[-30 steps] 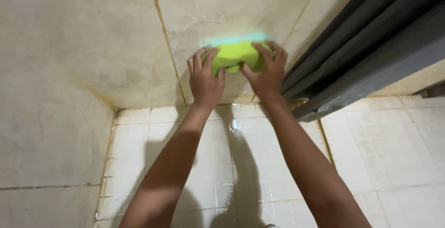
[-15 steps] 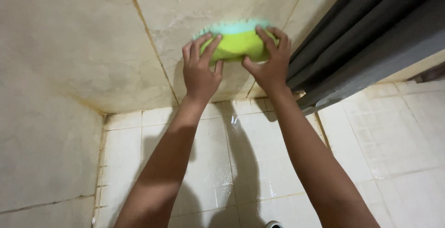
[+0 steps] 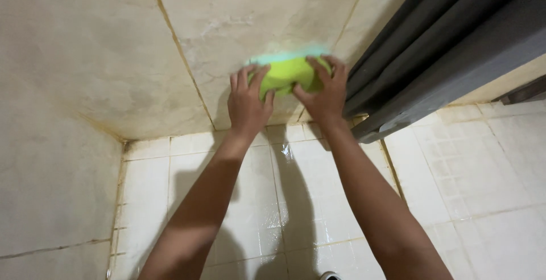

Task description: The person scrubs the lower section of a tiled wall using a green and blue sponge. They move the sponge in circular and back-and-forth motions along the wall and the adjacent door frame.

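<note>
Both hands press a yellow-green scrubbing brush [image 3: 289,74] flat against a beige wall tile [image 3: 250,35]. Left hand [image 3: 248,105]: fingers spread and partly curled, fingertips hooked over the brush's left end, palm resting against the tile below it. Right hand [image 3: 325,93]: fingers likewise curled, closed over the brush's right end and upper edge, thumb meeting the underside. Brush: oblong, smooth-backed, with a pale turquoise fringe, blurred, showing along its upper edge where it meets the wall; it lies between the two hands, on the lower part of the tile, just left of a dark grey ribbed door frame [image 3: 449,46] that runs diagonally across the upper right. Wall tiles: large, glossy, marbled cream, divided by thin brownish grout lines, with darker staining toward the corner [image 3: 114,135] at lower left. Floor [image 3: 478,166]: smaller off-white square tiles, wet and reflective, carrying the shadows of both forearms. Both bare forearms extend from the lower edge up to the brush.
</note>
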